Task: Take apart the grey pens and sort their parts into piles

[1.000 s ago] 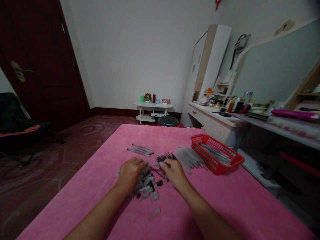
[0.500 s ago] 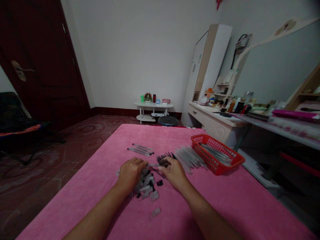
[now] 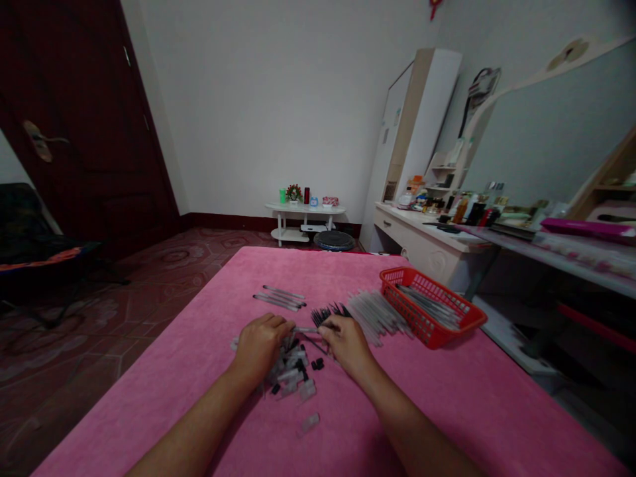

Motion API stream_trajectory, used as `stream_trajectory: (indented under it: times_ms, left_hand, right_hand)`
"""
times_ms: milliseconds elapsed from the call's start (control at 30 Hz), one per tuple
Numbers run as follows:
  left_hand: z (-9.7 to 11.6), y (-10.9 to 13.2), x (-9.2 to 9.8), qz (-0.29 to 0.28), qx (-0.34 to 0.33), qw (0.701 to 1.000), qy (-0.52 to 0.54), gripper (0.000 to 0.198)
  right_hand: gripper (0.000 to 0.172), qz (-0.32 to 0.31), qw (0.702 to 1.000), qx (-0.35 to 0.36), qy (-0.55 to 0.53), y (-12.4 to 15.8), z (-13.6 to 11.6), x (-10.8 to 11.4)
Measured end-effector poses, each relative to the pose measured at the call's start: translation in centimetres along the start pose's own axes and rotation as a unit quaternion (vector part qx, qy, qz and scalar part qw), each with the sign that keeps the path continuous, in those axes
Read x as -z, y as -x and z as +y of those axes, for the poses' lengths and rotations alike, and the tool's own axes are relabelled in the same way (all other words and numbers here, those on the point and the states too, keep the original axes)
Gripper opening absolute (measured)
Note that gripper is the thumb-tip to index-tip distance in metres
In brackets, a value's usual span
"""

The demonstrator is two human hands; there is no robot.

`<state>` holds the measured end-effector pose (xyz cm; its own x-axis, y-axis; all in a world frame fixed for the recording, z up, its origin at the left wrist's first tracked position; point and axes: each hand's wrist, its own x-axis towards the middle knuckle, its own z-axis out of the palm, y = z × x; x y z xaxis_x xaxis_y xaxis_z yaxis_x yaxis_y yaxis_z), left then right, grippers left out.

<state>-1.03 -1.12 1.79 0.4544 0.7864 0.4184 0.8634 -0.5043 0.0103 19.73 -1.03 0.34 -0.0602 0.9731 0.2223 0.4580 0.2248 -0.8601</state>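
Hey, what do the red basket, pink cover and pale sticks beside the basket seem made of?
Red basket: probably moulded plastic with a slight sheen, judging by its even colour and grid of holes.
Pink cover: likely matt, plush fabric, from its soft mottled shading.
Pale sticks: perhaps smooth, translucent plastic, given their cloudy grey look; blur leaves this open.

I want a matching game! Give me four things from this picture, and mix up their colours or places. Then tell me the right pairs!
Things:
1. basket
2. thin stick
3. cloth
4. cup

Colours and places:
A. between the fingers of the left hand and the right hand
B. green, on the little white table
C. red, with holes in its sides
D. pink, spread out flat

Right pairs:
1-C
2-A
3-D
4-B
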Motion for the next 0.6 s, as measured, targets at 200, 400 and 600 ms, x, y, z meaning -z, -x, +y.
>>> stream_trajectory:
  times_ms: [200,400,600]
  left_hand:
    - [-0.8,0.0,0.0,0.008,0.041,0.999,-0.02,0.029]
    - [-1.3,-0.1,0.0,0.031,0.086,0.995,-0.031,0.029]
    - [-0.8,-0.1,0.2,0.017,0.079,0.996,-0.029,0.028]
  right_hand:
    - [0.012,0.051,0.999,0.013,-0.005,-0.3,-0.7,0.9]
    - [0.011,-0.005,0.998,0.022,0.063,0.9,-1.6,-0.5]
    - [0.011,-0.074,0.979,0.079,0.173,3.0,-2.5,-2.6]
